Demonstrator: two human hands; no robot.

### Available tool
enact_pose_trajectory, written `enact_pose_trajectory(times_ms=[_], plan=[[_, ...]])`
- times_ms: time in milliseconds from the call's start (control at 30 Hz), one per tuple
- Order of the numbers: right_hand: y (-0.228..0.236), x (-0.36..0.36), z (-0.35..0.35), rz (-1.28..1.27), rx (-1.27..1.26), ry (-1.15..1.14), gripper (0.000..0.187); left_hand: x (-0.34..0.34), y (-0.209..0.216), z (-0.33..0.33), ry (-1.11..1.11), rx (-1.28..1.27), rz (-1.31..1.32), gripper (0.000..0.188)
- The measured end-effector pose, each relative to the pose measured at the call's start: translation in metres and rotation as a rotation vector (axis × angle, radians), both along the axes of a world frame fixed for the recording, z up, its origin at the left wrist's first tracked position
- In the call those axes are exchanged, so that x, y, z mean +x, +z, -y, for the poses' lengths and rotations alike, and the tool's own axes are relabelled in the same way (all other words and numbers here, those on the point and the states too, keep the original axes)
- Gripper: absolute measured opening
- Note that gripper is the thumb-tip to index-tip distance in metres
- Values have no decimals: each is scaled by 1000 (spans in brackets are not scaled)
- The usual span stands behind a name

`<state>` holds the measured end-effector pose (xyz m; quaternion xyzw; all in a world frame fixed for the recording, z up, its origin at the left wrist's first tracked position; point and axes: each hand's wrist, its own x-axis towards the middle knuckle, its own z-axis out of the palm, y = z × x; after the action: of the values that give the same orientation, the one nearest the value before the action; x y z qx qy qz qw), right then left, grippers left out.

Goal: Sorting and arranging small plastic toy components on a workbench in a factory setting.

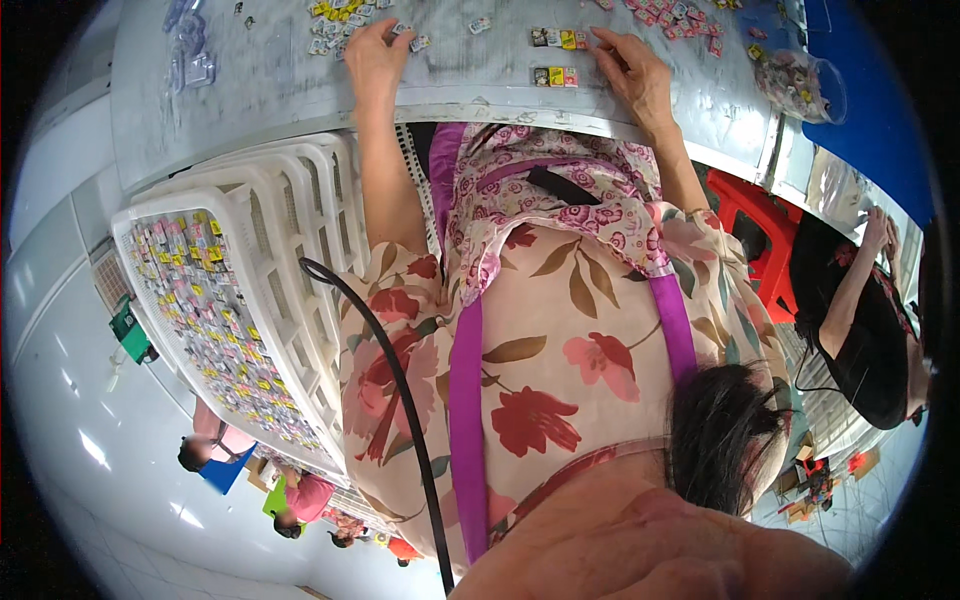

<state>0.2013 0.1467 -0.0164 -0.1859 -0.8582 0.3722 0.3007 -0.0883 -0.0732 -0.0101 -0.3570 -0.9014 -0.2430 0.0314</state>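
Observation:
My left hand (pixel 378 62) is at the far edge of view over the grey table, thumb and fingertips closed on a small white-and-blue plastic piece (pixel 401 28). A similar loose piece (pixel 420 43) lies just right of its fingers. My right hand (pixel 637 78) rests with fingers loosely bent and apart, its fingertips by the right end of a short row of small black, white, yellow and pink pieces (pixel 558 39). Nearer to me lies a second short row (pixel 556 77) of the same colours. Another white-and-blue piece (pixel 480 25) lies between my hands.
Yellow and white pieces (pixel 335 22) are heaped left, pink ones (pixel 680 15) right. A clear tub (pixel 800 88) of pieces stands at the table's right; clear plastic (pixel 190 50) lies far left. White crates (pixel 265 250), one filled with pieces, stand left. Other people sit nearby; a red stool (pixel 755 240) is right.

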Motion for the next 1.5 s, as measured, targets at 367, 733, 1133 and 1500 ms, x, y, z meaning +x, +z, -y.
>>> enact_pose_trajectory(times_ms=[367,733,1133,1500], plan=[[3,1,1,5,8,-13,26,64,28,-57,-294,127,-56,31],[2,0,1,-14,50,6,26,100,15,-66,-458,90,6,29],[3,-7,-2,-53,55,-9,26,97,19,-73,-490,98,77,32],[6,-3,6,-39,35,-10,23,1,22,-44,-64,136,176,30]])
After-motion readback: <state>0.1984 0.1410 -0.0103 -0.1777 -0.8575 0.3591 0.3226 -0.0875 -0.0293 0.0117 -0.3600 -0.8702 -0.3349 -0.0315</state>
